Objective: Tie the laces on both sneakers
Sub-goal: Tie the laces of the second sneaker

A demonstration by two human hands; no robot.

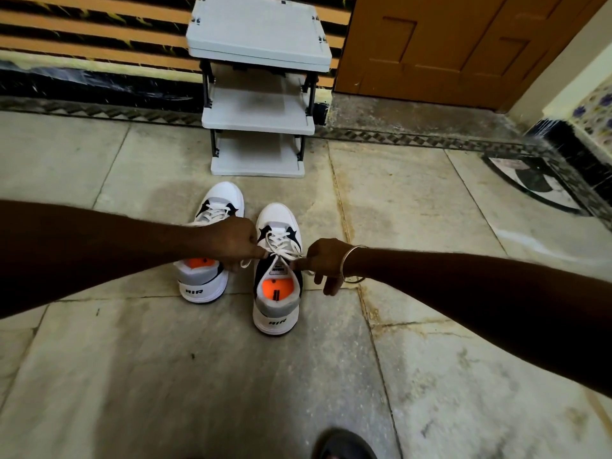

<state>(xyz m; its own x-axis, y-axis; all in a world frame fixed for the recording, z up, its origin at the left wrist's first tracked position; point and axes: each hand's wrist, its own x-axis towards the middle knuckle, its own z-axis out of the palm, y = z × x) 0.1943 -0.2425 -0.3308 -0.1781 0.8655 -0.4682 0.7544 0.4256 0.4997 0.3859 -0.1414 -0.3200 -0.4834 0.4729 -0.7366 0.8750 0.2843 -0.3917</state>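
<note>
while the white laces point(281, 250) of the right-hand sneaker point(277, 276) are drawn out sideways from the top eyelets, that shoe sits just below the middle of the frame, its long axis running up the picture with the toe pointing away and the orange insole showing at the heel end. the lace ends lead off to either side, one toward each of the hands, so the coming move looks like crossing or looping them over the tongue between the two fists. the left hand point(235, 241) is curled closed, pinching one lace end at the shoe's left edge; the right hand point(323, 260), with a metal bangle point(354, 263) on its wrist, pinches the other end at the right edge, its lower fingers hanging loose. both are equally near. no bow seems formed yet. the second sneaker point(210, 246) stands just beside, to the left, partly behind the left hand, its knot hidden. both rest on the stone floor point(198, 376), with a grey shoe rack point(258, 111) beyond at upper middle.
</note>
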